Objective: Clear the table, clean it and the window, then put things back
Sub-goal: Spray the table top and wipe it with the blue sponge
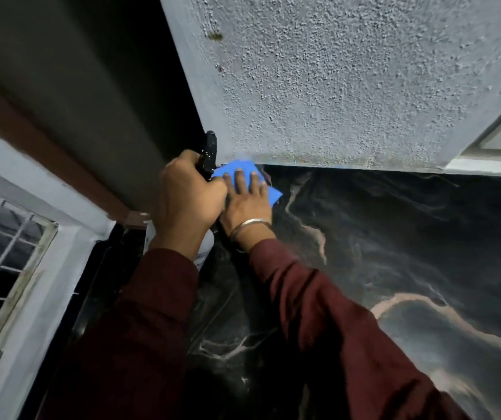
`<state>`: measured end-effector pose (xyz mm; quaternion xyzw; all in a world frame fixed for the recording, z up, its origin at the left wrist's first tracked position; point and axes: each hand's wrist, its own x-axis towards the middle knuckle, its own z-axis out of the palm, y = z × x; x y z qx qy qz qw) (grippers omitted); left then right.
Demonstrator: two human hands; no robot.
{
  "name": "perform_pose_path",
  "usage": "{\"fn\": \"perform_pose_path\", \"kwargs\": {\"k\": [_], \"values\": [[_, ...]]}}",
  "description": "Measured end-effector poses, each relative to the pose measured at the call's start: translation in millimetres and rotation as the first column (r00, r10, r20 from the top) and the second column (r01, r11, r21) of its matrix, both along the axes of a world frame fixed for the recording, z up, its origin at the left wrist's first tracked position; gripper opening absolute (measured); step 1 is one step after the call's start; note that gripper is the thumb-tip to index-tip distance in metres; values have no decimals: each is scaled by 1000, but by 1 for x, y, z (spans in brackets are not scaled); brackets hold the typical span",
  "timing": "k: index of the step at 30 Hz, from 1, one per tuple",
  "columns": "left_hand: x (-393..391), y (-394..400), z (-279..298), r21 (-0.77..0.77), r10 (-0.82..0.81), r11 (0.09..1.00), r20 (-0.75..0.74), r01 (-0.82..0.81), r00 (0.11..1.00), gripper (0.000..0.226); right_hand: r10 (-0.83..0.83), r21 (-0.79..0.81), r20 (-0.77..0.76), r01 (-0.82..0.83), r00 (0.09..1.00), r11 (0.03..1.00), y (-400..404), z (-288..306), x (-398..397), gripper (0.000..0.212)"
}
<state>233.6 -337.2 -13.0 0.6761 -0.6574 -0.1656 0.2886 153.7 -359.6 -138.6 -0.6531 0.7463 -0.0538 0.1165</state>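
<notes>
the right hand (247, 204) lies flat, fingers straight and spread, pressing a blue cloth (244, 172) onto the black marble tabletop (395, 237) at its far edge, near the far left corner where it meets the rough white wall (334, 86). the cloth shows beyond and beside the fingertips. the left hand (187, 198) is clenched around the neck of a spray bottle (208, 156), black nozzle above the fist, white body below it. any label on the bottle is too hidden to read. a barred window (0, 253) sits at left.
</notes>
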Motion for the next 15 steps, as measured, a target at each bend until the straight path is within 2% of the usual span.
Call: {"fn": "perform_pose_path", "kwargs": {"k": [2, 4, 6, 12, 15], "values": [[-10, 0, 0, -13, -11, 1000, 8, 12, 1000, 19, 191, 28, -32, -190, 981, 981, 5, 2, 3, 60], [-27, 3, -1, 5, -34, 999, -1, 34, 999, 19, 277, 30, -25, -276, 960, 961, 11, 3, -15, 59], [-51, 6, -2, 16, -75, 997, -6, 75, 997, 18, 255, 14, -15, -255, 967, 967, 18, 2, -47, 58], [-130, 30, 4, 17, -154, 988, 119, 153, 981, 20, 94, -12, 14, -93, 996, 996, 50, -2, -154, 53], [-177, 49, 7, 41, -178, 984, 115, 174, 977, 20, 5, -28, -5, -5, 1000, 1000, 77, -3, -219, 54]]}}
